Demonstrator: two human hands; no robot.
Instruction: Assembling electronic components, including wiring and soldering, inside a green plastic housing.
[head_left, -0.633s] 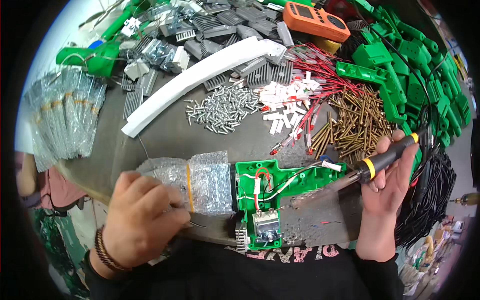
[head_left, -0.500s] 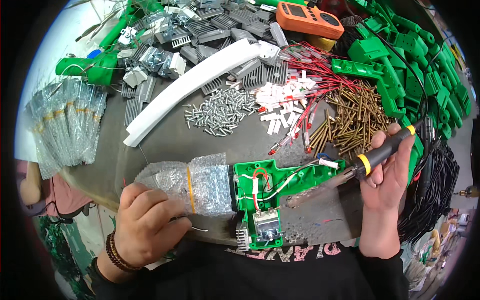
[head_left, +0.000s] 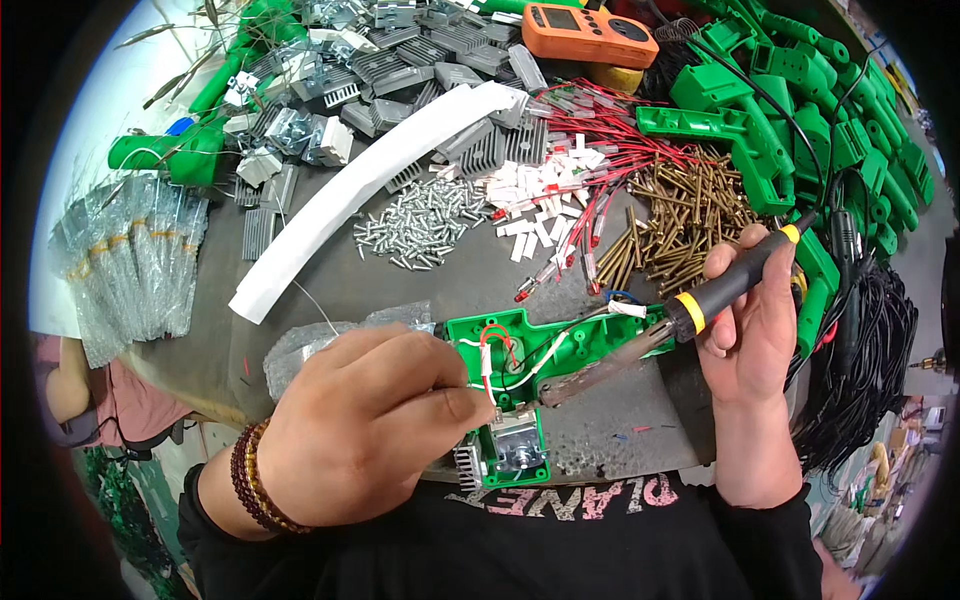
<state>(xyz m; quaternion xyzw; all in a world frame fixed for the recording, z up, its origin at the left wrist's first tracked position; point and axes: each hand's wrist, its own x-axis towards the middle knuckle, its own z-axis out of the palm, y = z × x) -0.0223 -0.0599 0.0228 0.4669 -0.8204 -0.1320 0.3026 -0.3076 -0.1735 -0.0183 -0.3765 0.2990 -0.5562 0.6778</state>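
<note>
A green plastic tool housing (head_left: pixel 490 328) lies open in front of me, with red and white wires inside and a square metal switch part (head_left: pixel 519 450) at its near end. My right hand (head_left: pixel 755 335) grips the black and yellow handle of a soldering iron (head_left: pixel 738 280); its brownish shaft points left, the tip near the switch terminals. My left hand (head_left: pixel 365 420) is pinched over the housing's left side. A thin silvery solder wire (head_left: pixel 318 308) runs down to it, its end hidden by the fingers. Behind that hand, bubble wrap (head_left: pixel 285 355) around the housing's front part is mostly covered.
Farther back lie a curved white strip (head_left: pixel 350 205), silver screws (head_left: pixel 420 225), white sleeves (head_left: pixel 545 190), red-wired lamps (head_left: pixel 570 110) and brass rods (head_left: pixel 690 215). Grey heat sinks (head_left: pixel 400 60), an orange multimeter (head_left: pixel 588 35), green housings (head_left: pixel 790 130), black cables (head_left: pixel 860 370) and bubble-wrapped parts (head_left: pixel 130 270) surround them.
My left hand has moved right, from beside the bubble wrap to over the switch terminals, bringing the solder wire along. The soldering iron stays in my right hand, its tip still near the terminals.
</note>
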